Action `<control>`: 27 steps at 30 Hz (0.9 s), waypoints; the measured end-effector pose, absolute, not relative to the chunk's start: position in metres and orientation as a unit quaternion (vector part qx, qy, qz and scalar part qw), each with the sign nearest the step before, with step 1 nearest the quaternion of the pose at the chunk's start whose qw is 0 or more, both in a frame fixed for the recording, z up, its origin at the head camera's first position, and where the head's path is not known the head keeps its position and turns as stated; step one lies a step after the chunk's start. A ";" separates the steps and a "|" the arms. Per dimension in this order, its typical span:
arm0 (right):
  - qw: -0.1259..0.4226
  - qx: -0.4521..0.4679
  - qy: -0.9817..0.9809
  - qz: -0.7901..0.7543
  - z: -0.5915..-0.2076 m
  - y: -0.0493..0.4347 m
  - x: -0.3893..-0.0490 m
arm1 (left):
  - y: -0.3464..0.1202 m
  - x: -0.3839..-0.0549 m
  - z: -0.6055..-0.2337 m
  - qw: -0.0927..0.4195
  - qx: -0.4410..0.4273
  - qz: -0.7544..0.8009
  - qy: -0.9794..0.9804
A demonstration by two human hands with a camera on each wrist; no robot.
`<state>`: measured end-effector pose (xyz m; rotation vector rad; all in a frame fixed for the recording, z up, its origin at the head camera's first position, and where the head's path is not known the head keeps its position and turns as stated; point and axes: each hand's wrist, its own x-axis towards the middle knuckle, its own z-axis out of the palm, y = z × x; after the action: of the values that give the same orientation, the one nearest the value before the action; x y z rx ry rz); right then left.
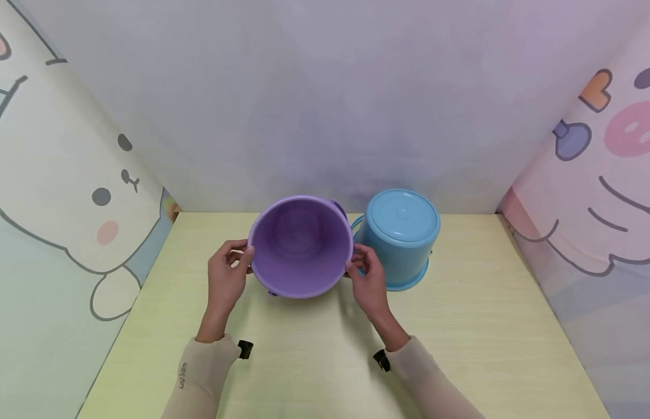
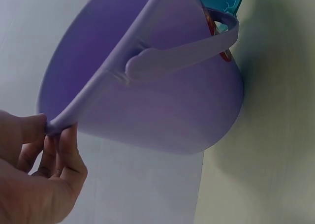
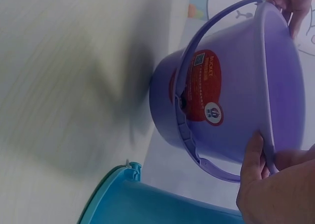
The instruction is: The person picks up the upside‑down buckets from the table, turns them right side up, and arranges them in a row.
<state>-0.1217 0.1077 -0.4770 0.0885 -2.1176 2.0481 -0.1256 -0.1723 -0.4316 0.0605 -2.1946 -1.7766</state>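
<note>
A purple bucket is tipped so its mouth faces me in the head view. My left hand pinches its rim on the left, thumb inside and fingers outside. On the opposite side, my right hand pinches the rim in the same way. In the right wrist view the bucket's handle hangs across its outer wall, over a red label. A blue bucket stands upside down just right of the purple one, close to my right hand.
The pale wooden table meets a plain grey backdrop behind the buckets. Cartoon-printed side panels rise along the left and right. The blue bucket's handle sticks out on its left, toward the purple bucket.
</note>
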 end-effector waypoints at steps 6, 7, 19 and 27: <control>0.105 0.047 -0.720 0.684 -0.472 0.108 -0.125 | -0.173 -0.127 -0.431 0.143 0.046 -0.651 -0.744; 0.104 0.049 -0.722 0.683 -0.470 0.108 -0.125 | -0.173 -0.128 -0.431 0.140 0.052 -0.655 -0.741; 0.074 0.058 -0.704 0.704 -0.459 0.108 -0.135 | -0.175 -0.130 -0.434 0.120 0.090 -0.695 -0.704; 0.057 0.051 -0.694 0.716 -0.450 0.106 -0.140 | -0.179 -0.135 -0.436 0.093 0.107 -0.725 -0.673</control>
<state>-0.1405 0.1057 -0.4504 0.1554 -2.1061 2.1705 -0.1354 -0.1794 -0.4360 0.3190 -1.9990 -2.1531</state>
